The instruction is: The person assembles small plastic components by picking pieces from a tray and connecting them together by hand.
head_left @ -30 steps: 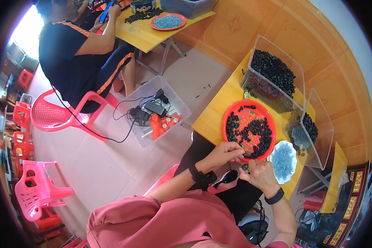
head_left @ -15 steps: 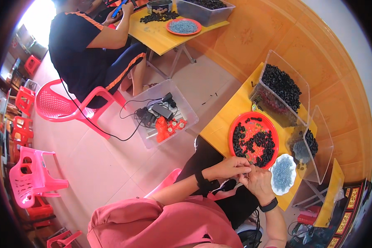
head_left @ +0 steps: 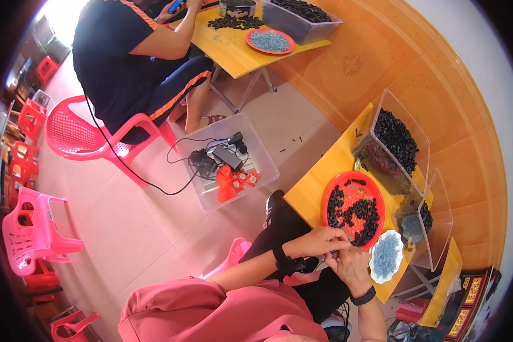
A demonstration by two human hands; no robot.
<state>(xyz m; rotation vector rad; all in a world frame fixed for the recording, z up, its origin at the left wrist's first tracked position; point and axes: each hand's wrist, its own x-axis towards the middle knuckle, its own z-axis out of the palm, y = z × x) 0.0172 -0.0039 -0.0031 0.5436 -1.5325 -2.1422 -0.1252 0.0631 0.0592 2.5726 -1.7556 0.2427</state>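
Note:
My left hand (head_left: 324, 241) and my right hand (head_left: 353, 268) meet over my lap, at the near edge of a yellow folding table. Fingers and thumbs of both are pinched together, fingertips touching. Whatever small piece sits between them is too small and hidden to name. Just beyond lies a round red plate (head_left: 354, 176) with many small black ring-like parts (head_left: 366, 212) spread over it. Beside my right hand, a white scalloped dish (head_left: 398, 259) holds a heap of small grey-blue pieces (head_left: 386, 255).
Clear plastic bins (head_left: 402, 176) of black parts stand at the table's far right, against the orange wall. A tub (head_left: 268, 165) with cables and adapters is on the floor. At another table, a person (head_left: 117, 62) sits on a pink chair (head_left: 68, 134), holding a blue tool.
The view has shifted, so tables and plates sit lower in the picture. Both hands stay pinched together near the plate, with small finger movements.

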